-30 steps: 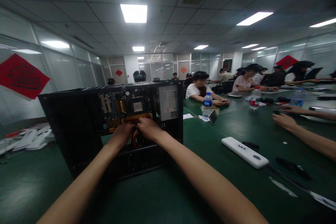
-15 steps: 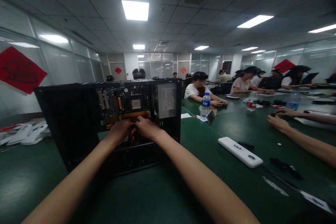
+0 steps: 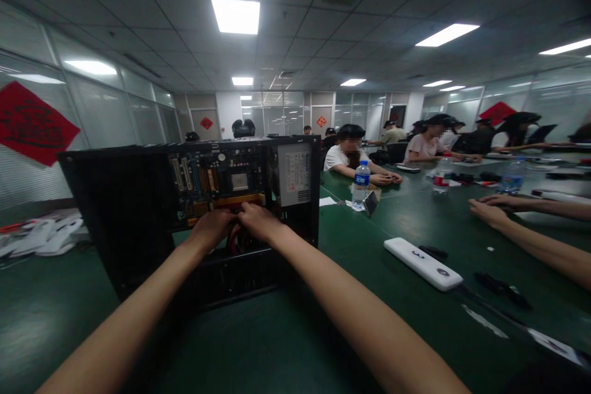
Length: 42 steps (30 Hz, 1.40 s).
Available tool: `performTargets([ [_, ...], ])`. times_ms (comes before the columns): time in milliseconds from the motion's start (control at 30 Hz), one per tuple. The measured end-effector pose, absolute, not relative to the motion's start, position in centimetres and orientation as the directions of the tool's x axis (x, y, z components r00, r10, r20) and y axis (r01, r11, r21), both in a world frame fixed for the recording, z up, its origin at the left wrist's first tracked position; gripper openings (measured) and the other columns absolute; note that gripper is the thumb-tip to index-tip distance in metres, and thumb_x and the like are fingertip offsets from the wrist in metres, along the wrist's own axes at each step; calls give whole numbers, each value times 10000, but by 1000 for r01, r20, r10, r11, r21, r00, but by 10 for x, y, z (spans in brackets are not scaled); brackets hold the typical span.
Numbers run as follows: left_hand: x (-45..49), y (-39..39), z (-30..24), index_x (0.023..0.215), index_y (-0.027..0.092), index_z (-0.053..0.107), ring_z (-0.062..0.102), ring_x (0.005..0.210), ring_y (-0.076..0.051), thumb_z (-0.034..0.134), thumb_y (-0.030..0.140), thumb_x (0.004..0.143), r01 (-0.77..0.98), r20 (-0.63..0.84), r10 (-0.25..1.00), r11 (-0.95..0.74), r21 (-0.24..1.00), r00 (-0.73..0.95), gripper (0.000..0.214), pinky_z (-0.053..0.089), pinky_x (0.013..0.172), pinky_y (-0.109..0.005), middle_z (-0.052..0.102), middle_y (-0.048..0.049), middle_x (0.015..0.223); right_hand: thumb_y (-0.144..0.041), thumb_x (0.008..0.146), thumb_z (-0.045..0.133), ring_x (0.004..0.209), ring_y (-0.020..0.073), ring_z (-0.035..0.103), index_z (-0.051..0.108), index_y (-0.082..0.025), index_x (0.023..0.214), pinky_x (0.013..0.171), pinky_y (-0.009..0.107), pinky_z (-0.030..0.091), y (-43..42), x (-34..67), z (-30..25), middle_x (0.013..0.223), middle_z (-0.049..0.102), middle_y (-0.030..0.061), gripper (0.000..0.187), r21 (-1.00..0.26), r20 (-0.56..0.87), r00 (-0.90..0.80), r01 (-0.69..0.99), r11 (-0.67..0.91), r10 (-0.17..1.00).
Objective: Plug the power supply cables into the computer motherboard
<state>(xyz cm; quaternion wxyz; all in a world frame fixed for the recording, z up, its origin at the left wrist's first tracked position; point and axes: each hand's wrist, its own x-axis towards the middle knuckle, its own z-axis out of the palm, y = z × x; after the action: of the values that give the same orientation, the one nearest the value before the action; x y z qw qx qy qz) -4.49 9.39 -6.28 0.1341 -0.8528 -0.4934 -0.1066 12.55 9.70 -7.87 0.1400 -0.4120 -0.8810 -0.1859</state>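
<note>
An open black computer case [image 3: 115, 209] stands upright on the green table [image 3: 369, 295], its motherboard [image 3: 217, 181] and grey power supply [image 3: 294, 175] exposed. Both my hands reach inside it. My left hand [image 3: 210, 226] and my right hand [image 3: 258, 221] sit side by side, fingers curled, at the lower edge of the motherboard just above a bundle of red cables [image 3: 235, 240]. Their fingertips are hidden, so what they grip cannot be made out.
A white numbered block [image 3: 422, 263] and dark small items [image 3: 501, 286] lie on the table to the right. A co-worker's forearms [image 3: 521, 237] rest at the right edge. Water bottles [image 3: 361, 184] stand further back, where several people sit. White objects [image 3: 41, 237] lie left.
My hands have stayed at the same spot in the case. The view has shifted slightly, nothing else moved noticeably.
</note>
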Motion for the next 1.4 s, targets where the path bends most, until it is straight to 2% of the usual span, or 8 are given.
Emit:
performTargets([
  [167,-45,93,-62,1001,237,756,703,923,-257,485,229,940,865,305,810,-479,-147,501,278,469,717,-295,738,-102,997,-88,983,374,1022,244,624,630,-94,1164,814,367,546,98,126,-78,1159,571,170,314,213,385,-636,766,607,668],
  [333,-45,92,-61,1013,235,751,702,958,-277,491,234,936,860,307,805,-488,-148,509,271,473,735,-307,737,-103,1039,-73,966,381,1056,244,611,630,-95,1160,839,349,539,95,128,-76,1172,570,151,316,217,397,-651,752,623,647],
  [567,-43,92,-62,1099,282,744,688,1031,-255,510,266,935,870,311,815,-480,-112,489,286,487,818,-296,734,-76,1129,-92,973,363,1044,243,628,592,-100,1170,839,345,535,96,127,-77,1198,580,149,302,111,430,-560,811,574,708],
  [833,-44,97,-67,1177,213,718,670,1108,-276,558,329,924,913,339,855,-405,-37,393,321,493,918,-327,728,-92,1184,-74,966,349,1096,268,619,620,-70,1147,874,362,527,93,126,-74,1185,610,184,326,76,415,-484,862,501,771],
  [1000,-45,99,-68,1123,224,737,683,1084,-281,576,308,910,921,347,861,-389,-24,373,280,506,888,-327,742,-83,1153,-74,951,398,1089,250,628,617,-84,1168,864,334,529,96,126,-75,1192,613,186,308,84,390,-487,864,497,781],
  [1267,-43,96,-68,1100,226,731,688,1061,-265,545,323,918,926,344,866,-377,-26,362,278,504,865,-309,746,-88,1118,-91,961,391,1121,253,610,610,-89,1184,922,350,507,97,127,-76,1226,601,195,313,66,397,-476,868,493,785],
  [1400,-40,94,-67,1060,227,742,693,1050,-268,526,341,918,922,345,862,-387,-23,370,283,506,841,-309,751,-86,1100,-86,944,404,1110,258,620,604,-86,1191,892,351,521,96,125,-75,1213,609,192,318,65,403,-471,870,489,784],
])
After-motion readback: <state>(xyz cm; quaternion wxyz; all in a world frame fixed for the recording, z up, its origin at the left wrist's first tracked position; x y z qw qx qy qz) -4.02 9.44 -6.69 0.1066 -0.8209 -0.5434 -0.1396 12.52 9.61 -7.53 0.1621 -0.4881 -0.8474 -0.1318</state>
